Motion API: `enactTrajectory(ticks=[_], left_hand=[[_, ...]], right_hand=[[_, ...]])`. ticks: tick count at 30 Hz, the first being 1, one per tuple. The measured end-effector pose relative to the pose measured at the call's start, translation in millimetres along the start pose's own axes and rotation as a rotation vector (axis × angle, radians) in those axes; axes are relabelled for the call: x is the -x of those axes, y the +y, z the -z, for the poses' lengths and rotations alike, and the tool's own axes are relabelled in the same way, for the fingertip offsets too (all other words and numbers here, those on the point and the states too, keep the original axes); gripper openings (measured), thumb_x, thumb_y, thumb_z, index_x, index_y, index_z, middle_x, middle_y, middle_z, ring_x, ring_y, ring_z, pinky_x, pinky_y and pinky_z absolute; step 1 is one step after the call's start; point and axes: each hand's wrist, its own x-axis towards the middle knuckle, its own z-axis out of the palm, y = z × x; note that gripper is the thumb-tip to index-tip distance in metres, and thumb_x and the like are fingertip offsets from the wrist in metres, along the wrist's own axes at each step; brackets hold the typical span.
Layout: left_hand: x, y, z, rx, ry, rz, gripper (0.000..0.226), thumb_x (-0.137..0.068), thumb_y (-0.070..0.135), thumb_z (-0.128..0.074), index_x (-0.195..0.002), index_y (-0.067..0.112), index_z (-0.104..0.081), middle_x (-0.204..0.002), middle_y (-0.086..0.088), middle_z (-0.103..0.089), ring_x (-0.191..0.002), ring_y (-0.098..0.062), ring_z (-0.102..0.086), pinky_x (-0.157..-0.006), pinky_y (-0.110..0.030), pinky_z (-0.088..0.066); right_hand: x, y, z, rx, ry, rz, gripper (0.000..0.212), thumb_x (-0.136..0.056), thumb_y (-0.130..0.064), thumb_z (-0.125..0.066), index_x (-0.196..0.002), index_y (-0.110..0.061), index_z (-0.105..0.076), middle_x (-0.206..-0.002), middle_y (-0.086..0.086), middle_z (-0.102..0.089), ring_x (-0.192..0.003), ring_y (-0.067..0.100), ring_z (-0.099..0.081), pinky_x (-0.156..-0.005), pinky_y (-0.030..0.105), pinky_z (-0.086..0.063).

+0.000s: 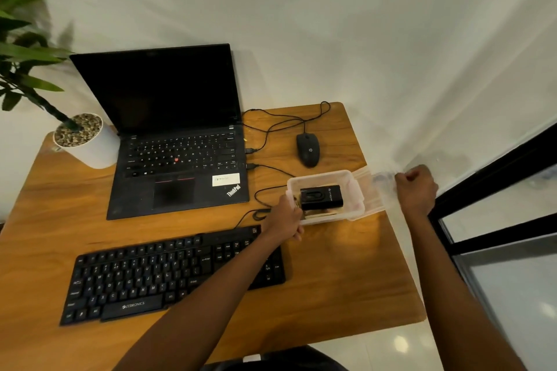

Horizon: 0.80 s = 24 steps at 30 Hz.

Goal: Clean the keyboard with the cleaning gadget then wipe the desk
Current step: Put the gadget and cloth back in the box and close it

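Note:
A black external keyboard (144,277) lies at the front of the wooden desk (346,274). To its right stands a clear plastic box (352,190) holding a black cleaning gadget (321,197). My left hand (284,220) grips the box's near left edge. My right hand (416,190) is closed on the clear lid (373,190), which hangs tilted off the box's right side past the desk edge.
An open black laptop (177,141) sits behind the keyboard, with a potted plant (81,135) at its left and a wired black mouse (307,149) at its right. Cables (271,126) run between them. A dark window frame (488,190) borders the right side.

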Motion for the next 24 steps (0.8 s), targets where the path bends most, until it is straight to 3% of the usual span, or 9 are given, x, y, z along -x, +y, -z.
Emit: enactTrajectory(ticks=[5, 9, 15, 17, 19, 21, 23, 24], left_hand=[[-1, 0, -20, -0.007, -0.088, 0.064, 0.046, -0.098, 0.022, -0.042, -0.14, 0.012, -0.023, -0.076, -0.007, -0.067, -0.05, -0.014, -0.062, -0.048, -0.026, -0.053], [-3, 1, -34, 0.008, -0.131, 0.097, 0.049, -0.099, 0.019, -0.04, -0.142, 0.01, -0.019, -0.073, -0.006, -0.065, -0.047, -0.013, -0.06, -0.041, -0.023, -0.048], [1, 4, -36, 0.098, -0.118, 0.11, 0.048, -0.1, 0.023, -0.039, -0.143, 0.014, -0.02, -0.078, -0.008, -0.063, -0.05, -0.014, -0.058, -0.04, -0.021, -0.047], [-2, 2, -32, -0.01, -0.009, 0.12, 0.041, -0.101, 0.035, -0.033, -0.136, 0.014, -0.032, -0.088, -0.009, -0.066, -0.061, -0.019, -0.061, -0.052, -0.028, -0.052], [-6, 2, -24, -0.046, 0.211, 0.11, 0.044, -0.1, 0.043, -0.024, -0.115, 0.009, -0.049, -0.086, -0.01, -0.065, -0.069, -0.024, -0.061, -0.066, -0.035, -0.052], [-9, 10, -12, 0.37, 0.221, 0.183, 0.052, -0.1, 0.045, -0.022, -0.093, 0.006, -0.055, -0.078, -0.01, -0.062, -0.06, -0.021, -0.056, -0.057, -0.03, -0.047], [-8, 21, 3, 0.828, 0.001, 0.3, 0.056, -0.099, 0.051, -0.025, -0.096, 0.006, -0.058, -0.081, -0.01, -0.065, -0.063, -0.018, -0.059, -0.054, -0.027, -0.045], [-6, 25, 10, 0.93, -0.101, 0.318, 0.056, -0.098, 0.051, -0.03, -0.101, 0.004, -0.06, -0.084, -0.011, -0.067, -0.066, -0.017, -0.061, -0.055, -0.027, -0.048]], right_hand=[[0, -24, 24, -0.046, 0.083, 0.143, 0.026, -0.084, -0.011, -0.056, -0.108, -0.004, -0.062, -0.103, 0.016, -0.067, -0.093, 0.036, -0.061, -0.077, 0.038, -0.047], [2, -30, 29, -0.058, 0.066, 0.316, 0.032, -0.084, -0.004, -0.055, -0.115, -0.003, -0.063, -0.107, 0.018, -0.067, -0.096, 0.034, -0.063, -0.083, 0.038, -0.05], [19, -40, 29, -0.304, -0.051, 0.453, 0.023, -0.081, 0.012, -0.053, -0.097, 0.003, -0.066, -0.098, 0.014, -0.067, -0.087, 0.01, -0.058, -0.078, 0.001, -0.04], [25, -45, 28, -0.392, -0.135, 0.412, 0.023, -0.081, 0.013, -0.053, -0.092, -0.002, -0.066, -0.093, 0.005, -0.066, -0.082, -0.002, -0.058, -0.078, -0.001, -0.039], [26, -49, 29, -0.51, -0.235, 0.358, 0.024, -0.081, 0.013, -0.054, -0.09, -0.006, -0.066, -0.088, -0.002, -0.065, -0.082, -0.005, -0.059, -0.079, 0.005, -0.044], [26, -53, 31, -0.637, -0.34, 0.307, 0.023, -0.081, 0.012, -0.056, -0.088, -0.006, -0.067, -0.088, -0.002, -0.066, -0.084, -0.001, -0.061, -0.078, 0.013, -0.049], [25, -53, 31, -0.734, -0.439, 0.265, 0.027, -0.08, 0.014, -0.055, -0.084, -0.01, -0.067, -0.087, 0.002, -0.067, -0.088, 0.008, -0.063, -0.077, 0.017, -0.051], [24, -51, 29, -0.777, -0.482, 0.248, 0.032, -0.079, 0.016, -0.054, -0.081, -0.012, -0.068, -0.085, 0.002, -0.069, -0.089, 0.014, -0.064, -0.078, 0.02, -0.052]])
